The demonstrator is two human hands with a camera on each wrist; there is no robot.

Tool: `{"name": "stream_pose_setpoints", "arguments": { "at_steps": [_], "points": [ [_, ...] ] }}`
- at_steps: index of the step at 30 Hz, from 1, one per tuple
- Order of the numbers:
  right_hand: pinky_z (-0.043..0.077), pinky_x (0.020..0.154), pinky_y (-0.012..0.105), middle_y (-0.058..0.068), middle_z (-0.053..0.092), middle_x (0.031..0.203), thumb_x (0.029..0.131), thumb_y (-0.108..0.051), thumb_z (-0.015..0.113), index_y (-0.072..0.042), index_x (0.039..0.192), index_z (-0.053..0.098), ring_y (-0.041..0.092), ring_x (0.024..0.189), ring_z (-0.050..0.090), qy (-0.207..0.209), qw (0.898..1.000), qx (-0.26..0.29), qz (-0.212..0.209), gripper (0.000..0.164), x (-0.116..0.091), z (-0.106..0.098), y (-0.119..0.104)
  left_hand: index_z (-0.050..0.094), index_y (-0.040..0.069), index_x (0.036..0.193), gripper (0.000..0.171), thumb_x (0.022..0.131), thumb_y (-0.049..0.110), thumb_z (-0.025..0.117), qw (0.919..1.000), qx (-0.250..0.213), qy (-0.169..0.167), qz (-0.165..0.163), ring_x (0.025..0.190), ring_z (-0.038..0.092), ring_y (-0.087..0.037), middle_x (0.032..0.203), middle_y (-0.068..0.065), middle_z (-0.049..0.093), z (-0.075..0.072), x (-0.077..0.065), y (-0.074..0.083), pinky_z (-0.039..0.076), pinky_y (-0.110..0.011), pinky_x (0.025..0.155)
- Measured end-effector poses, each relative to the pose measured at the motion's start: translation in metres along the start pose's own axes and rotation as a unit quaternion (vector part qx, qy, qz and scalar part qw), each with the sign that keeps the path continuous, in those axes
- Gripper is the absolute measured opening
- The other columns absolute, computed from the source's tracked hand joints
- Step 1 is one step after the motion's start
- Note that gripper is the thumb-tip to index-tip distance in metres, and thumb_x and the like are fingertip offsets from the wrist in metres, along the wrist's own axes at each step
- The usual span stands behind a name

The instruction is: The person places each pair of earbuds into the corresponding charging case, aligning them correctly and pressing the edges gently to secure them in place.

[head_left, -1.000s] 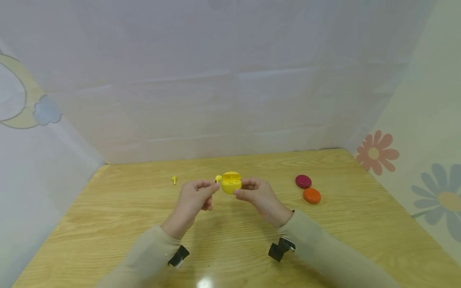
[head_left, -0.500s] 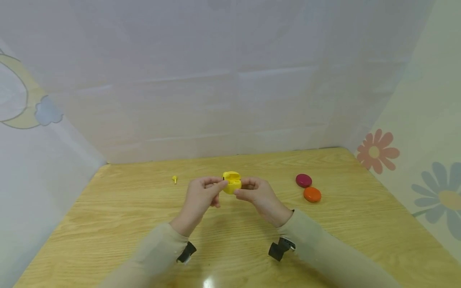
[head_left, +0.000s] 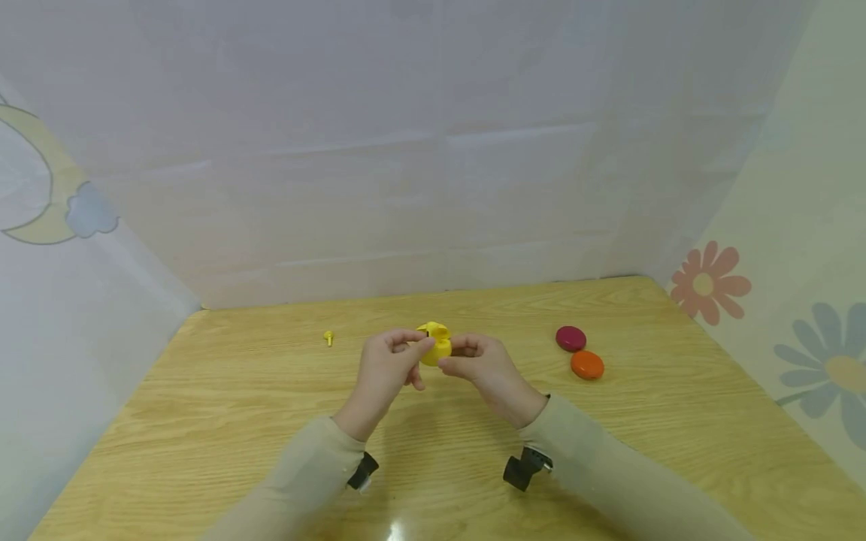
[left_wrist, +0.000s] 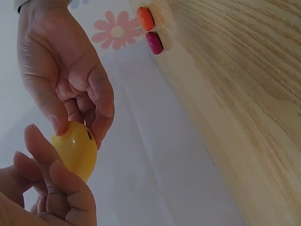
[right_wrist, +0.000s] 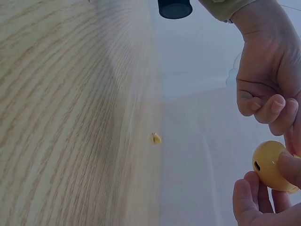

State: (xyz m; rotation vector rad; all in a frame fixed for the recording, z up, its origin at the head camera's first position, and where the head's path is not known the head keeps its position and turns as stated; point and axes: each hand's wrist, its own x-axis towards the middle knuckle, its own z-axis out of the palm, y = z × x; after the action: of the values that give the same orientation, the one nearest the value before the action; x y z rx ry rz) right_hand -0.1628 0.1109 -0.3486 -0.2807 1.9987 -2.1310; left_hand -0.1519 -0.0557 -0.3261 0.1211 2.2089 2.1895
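My right hand (head_left: pixel 487 368) grips a small round yellow earbud case (head_left: pixel 441 353) between thumb and fingers, its lid up. At the case's open top is my left hand (head_left: pixel 389 368), thumb and index finger pinching a yellow earbud (head_left: pixel 428 331), mostly hidden by the fingers. Both wrist views show the case from its outside, with a dark slot in the shell; the held earbud is hidden there. Another yellow earbud (head_left: pixel 328 338) lies on the table to the left, also small in the right wrist view.
A magenta disc-shaped case (head_left: pixel 571 339) and an orange one (head_left: pixel 587 365) lie close together on the right of the wooden table (head_left: pixel 223 421). A pale cloth wall (head_left: pixel 433 188) stands behind, with printed side walls left and right.
My left hand has moved right, bringing the earbud from beside the case to its open top. The right hand has stayed nearly still, holding the case.
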Motion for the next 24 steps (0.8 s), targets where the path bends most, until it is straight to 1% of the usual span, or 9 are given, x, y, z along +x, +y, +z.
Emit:
{"name": "stream_pose_setpoints", "arguments": {
  "at_steps": [5, 11, 17, 21, 24],
  "points": [
    [0.052, 0.086, 0.032, 0.013, 0.064, 0.103, 0.09, 0.003, 0.063, 0.014, 0.11, 0.057, 0.016, 0.092, 0.061, -0.003, 1.0, -0.007, -0.002, 0.023, 0.0004, 0.0018, 0.0018, 0.067, -0.007, 0.103, 0.022, 0.092, 0.011, 0.069, 0.9994, 0.034, 0.006, 0.001, 0.038, 0.048, -0.01, 0.051, 0.001, 0.049, -0.0009, 0.0014, -0.0013, 0.038, -0.019, 0.042],
    [0.052, 0.086, 0.031, 0.012, 0.064, 0.102, 0.089, 0.004, 0.064, 0.013, 0.11, 0.059, 0.016, 0.092, 0.061, 0.005, 1.0, -0.011, -0.001, 0.023, 0.0016, 0.0025, 0.0029, 0.07, -0.003, 0.1, 0.016, 0.092, 0.011, 0.068, 0.9965, 0.083, -0.008, -0.004, 0.038, 0.048, -0.012, 0.047, 0.0, 0.048, -0.0017, 0.0017, -0.0023, 0.029, -0.02, 0.04],
    [0.051, 0.087, 0.031, 0.013, 0.064, 0.105, 0.09, 0.003, 0.064, 0.012, 0.111, 0.059, 0.016, 0.093, 0.062, 0.006, 1.0, -0.013, 0.0, 0.024, 0.0018, 0.0026, 0.0012, 0.07, -0.001, 0.1, 0.019, 0.092, 0.017, 0.069, 0.9934, 0.114, -0.007, 0.0, 0.04, 0.049, -0.012, 0.048, -0.001, 0.049, -0.001, 0.0011, -0.0015, 0.029, -0.021, 0.04],
    [0.051, 0.088, 0.032, 0.013, 0.064, 0.107, 0.091, 0.002, 0.064, 0.012, 0.112, 0.059, 0.017, 0.095, 0.062, 0.005, 1.0, -0.019, -0.003, 0.024, 0.0015, 0.0024, -0.0001, 0.07, 0.0, 0.099, 0.026, 0.092, 0.026, 0.07, 0.9926, 0.121, 0.0, 0.01, 0.041, 0.05, -0.012, 0.05, -0.001, 0.05, -0.0002, 0.0024, -0.0016, 0.032, -0.022, 0.041],
    [0.051, 0.088, 0.032, 0.013, 0.064, 0.107, 0.09, 0.0, 0.065, 0.011, 0.112, 0.06, 0.017, 0.095, 0.061, 0.007, 1.0, -0.022, -0.003, 0.025, 0.0017, 0.003, -0.0006, 0.071, 0.001, 0.097, 0.028, 0.092, 0.028, 0.07, 0.9926, 0.12, 0.005, 0.017, 0.042, 0.05, -0.012, 0.051, -0.001, 0.051, 0.0004, 0.0035, -0.0019, 0.037, -0.023, 0.042]
  ]
}}
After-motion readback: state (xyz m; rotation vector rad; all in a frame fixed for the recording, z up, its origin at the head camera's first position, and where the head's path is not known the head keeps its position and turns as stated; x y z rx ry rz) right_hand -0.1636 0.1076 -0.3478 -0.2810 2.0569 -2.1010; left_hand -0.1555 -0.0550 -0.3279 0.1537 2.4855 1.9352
